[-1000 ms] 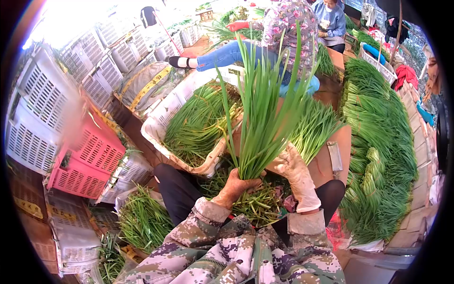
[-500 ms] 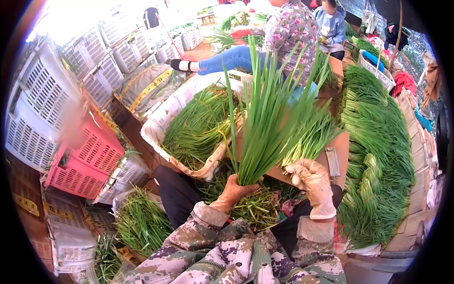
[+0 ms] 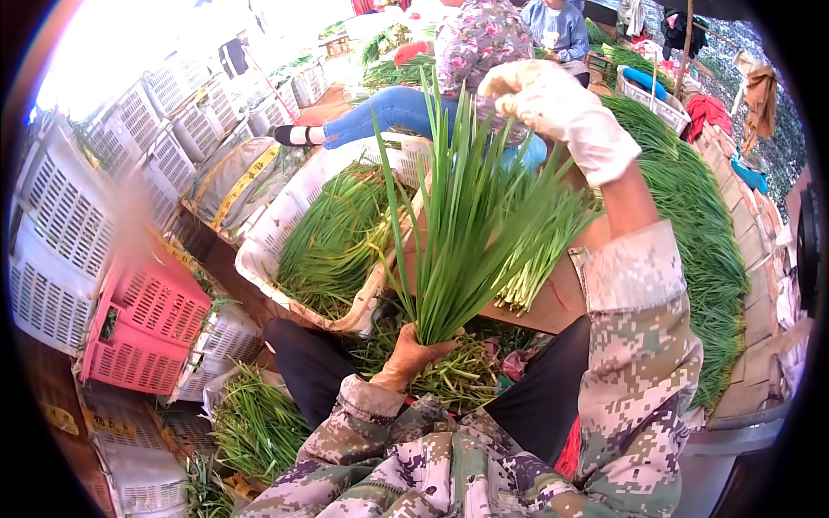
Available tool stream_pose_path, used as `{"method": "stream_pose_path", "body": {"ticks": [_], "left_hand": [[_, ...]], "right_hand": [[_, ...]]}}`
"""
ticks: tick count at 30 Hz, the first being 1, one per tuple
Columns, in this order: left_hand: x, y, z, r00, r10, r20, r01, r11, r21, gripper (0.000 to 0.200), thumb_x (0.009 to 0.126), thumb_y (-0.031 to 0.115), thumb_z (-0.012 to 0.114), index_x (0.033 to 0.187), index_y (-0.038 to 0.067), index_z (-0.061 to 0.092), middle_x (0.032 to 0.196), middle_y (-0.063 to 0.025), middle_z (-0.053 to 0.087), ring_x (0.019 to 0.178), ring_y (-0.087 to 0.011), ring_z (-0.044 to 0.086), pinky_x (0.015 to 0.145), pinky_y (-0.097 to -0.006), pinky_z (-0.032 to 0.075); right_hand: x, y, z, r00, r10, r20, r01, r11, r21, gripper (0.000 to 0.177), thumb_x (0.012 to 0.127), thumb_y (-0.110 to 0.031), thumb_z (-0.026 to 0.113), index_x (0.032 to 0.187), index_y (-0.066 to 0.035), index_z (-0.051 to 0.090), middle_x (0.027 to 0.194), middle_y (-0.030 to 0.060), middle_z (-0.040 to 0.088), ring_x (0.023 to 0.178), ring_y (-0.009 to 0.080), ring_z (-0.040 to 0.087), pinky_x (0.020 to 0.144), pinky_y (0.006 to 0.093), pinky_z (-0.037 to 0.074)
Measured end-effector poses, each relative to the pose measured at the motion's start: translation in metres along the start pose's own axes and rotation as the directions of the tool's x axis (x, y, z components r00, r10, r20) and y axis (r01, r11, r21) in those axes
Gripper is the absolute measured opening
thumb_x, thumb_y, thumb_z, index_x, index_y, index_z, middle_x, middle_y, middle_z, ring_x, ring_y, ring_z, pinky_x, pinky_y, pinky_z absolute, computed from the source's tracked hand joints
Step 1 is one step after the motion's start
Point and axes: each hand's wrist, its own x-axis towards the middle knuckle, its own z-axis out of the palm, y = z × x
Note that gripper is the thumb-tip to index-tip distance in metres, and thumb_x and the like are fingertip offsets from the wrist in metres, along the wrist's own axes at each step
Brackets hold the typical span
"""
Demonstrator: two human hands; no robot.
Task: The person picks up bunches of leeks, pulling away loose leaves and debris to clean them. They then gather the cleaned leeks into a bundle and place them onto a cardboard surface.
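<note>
largest element: a broad bank of bundled long green leafy stalks (image 3: pixel 704 259), spreading to the right of my gloved right hand (image 3: pixel 553 112) and down past its wrist. next, another person in a floral top (image 3: pixel 479 43) and blue jeans (image 3: pixel 376 119), seated beyond my bare left hand (image 3: pixel 414 352), one leg stretched toward the left. then a white slotted plastic basket (image 3: pixel 249 266), ahead and to the left of my left hand, with loose green stalks (image 3: pixel 332 237) in it, and a pink slotted plastic crate (image 3: pixel 151 332), well to the left of the same hand.

smaller: a flat brown board (image 3: pixel 566 311), to the right of my left hand and below my right, bearing a bundle of green stalks with pale stem ends (image 3: pixel 522 281). a heap of tangled green and yellowish trimmings (image 3: pixel 458 384) lies just below my left hand, between my knees.

smaller still: a bunch of long flat green leaves (image 3: pixel 458 233), rising upright from my left hand and fanning out at the top. my left hand is wrapped tightly round its base. my right hand, in a cream-coloured glove, is raised near the leaf tips with fingers bent; i cannot tell whether it pinches or touches anything.
</note>
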Motion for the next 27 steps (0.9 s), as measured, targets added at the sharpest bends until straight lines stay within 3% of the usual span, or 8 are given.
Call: {"method": "stream_pose_path", "body": {"ticks": [3, 10, 12, 16, 23, 25, 26, 27], "left_hand": [[-0.002, 0.002, 0.001, 0.999, 0.014, 0.029, -0.013, 1.0, -0.012, 0.026, 0.074, 0.002, 0.072, 0.099, 0.0, 0.068, 0.071, -0.0019, 0.063, 0.051, -0.0072, 0.051, 0.044, -0.0206, 0.037], [-0.004, -0.003, -0.002, 0.998, 0.007, 0.061, -0.008, 1.0, 0.025, 0.026, 0.076, 0.007, 0.073, 0.103, 0.005, 0.07, 0.075, 0.0026, 0.065, 0.055, -0.0038, 0.051, 0.048, -0.0193, 0.039], [-0.004, -0.002, -0.002, 0.997, 0.002, 0.071, -0.004, 1.0, 0.021, 0.026, 0.076, 0.007, 0.074, 0.102, 0.006, 0.07, 0.076, 0.0029, 0.065, 0.055, -0.0037, 0.051, 0.048, -0.0191, 0.038], [-0.005, -0.003, 0.001, 1.0, -0.005, 0.025, 0.004, 1.0, 0.031, 0.026, 0.076, 0.008, 0.074, 0.102, 0.006, 0.07, 0.075, 0.0032, 0.065, 0.054, -0.0034, 0.05, 0.047, -0.0194, 0.038], [-0.007, 0.0, -0.003, 0.998, -0.015, 0.064, 0.017, 1.0, -0.022, 0.025, 0.076, 0.007, 0.074, 0.101, 0.005, 0.07, 0.072, 0.0028, 0.064, 0.053, -0.0036, 0.05, 0.046, -0.0195, 0.037], [-0.007, 0.0, -0.001, 0.999, -0.002, 0.043, 0.003, 1.0, -0.008, 0.026, 0.076, 0.007, 0.074, 0.101, 0.005, 0.07, 0.073, 0.0025, 0.064, 0.053, -0.0039, 0.05, 0.046, -0.0197, 0.037], [-0.006, 0.0, 0.0, 1.0, 0.01, 0.024, -0.011, 1.0, 0.008, 0.026, 0.076, 0.007, 0.074, 0.102, 0.005, 0.07, 0.074, 0.0022, 0.065, 0.053, -0.0042, 0.05, 0.046, -0.0199, 0.037], [-0.006, 0.002, 0.001, 1.0, 0.012, 0.022, -0.012, 1.0, 0.008, 0.026, 0.076, 0.007, 0.074, 0.102, 0.005, 0.07, 0.074, 0.0022, 0.065, 0.053, -0.0042, 0.05, 0.046, -0.0199, 0.037]], "right_hand": [[0.006, 0.01, 0.002, 0.966, 0.121, 0.229, -0.116, 0.993, -0.035, 0.029, 0.076, -0.011, 0.066, 0.104, -0.004, 0.065, 0.081, 0.0093, 0.065, 0.073, 0.0164, 0.062, 0.068, 0.0307, 0.05], [-0.006, -0.008, -0.001, 0.948, 0.137, 0.288, -0.146, 0.989, 0.01, 0.033, 0.074, -0.013, 0.07, 0.105, -0.004, 0.067, 0.089, 0.0101, 0.069, 0.074, 0.018, 0.064, 0.068, 0.0321, 0.05], [-0.01, -0.023, -0.005, 0.916, 0.257, 0.308, -0.247, 0.966, -0.072, 0.028, 0.072, -0.014, 0.07, 0.097, -0.002, 0.069, 0.082, 0.0097, 0.069, 0.073, 0.0182, 0.064, 0.068, 0.0323, 0.05], [-0.003, -0.016, -0.001, 0.898, 0.208, 0.388, -0.199, 0.978, -0.065, 0.022, 0.071, -0.018, 0.07, 0.085, -0.002, 0.071, 0.07, 0.0092, 0.067, 0.068, 0.018, 0.064, 0.065, 0.0324, 0.05], [-0.006, -0.008, 0.011, 0.95, 0.114, 0.291, -0.031, 0.961, -0.274, 0.016, 0.072, -0.016, 0.067, 0.083, -0.005, 0.072, 0.073, 0.0097, 0.067, 0.07, 0.0184, 0.064, 0.066, 0.0324, 0.05], [-0.012, -0.009, 0.018, 0.987, 0.087, 0.138, -0.068, 0.988, -0.137, 0.018, 0.072, -0.015, 0.066, 0.087, -0.007, 0.072, 0.079, 0.0097, 0.068, 0.076, 0.0182, 0.064, 0.07, 0.0314, 0.05], [-0.013, -0.002, 0.024, 0.99, 0.103, 0.094, -0.108, 0.993, 0.053, 0.014, 0.078, -0.008, 0.063, 0.089, -0.002, 0.068, 0.08, 0.0059, 0.066, 0.077, 0.0154, 0.06, 0.07, 0.029, 0.047], [-0.014, -0.001, 0.03, 0.991, 0.1, 0.094, -0.105, 0.993, 0.054, 0.014, 0.078, -0.008, 0.063, 0.089, -0.002, 0.068, 0.08, 0.0059, 0.066, 0.077, 0.0154, 0.06, 0.07, 0.029, 0.047]]}}
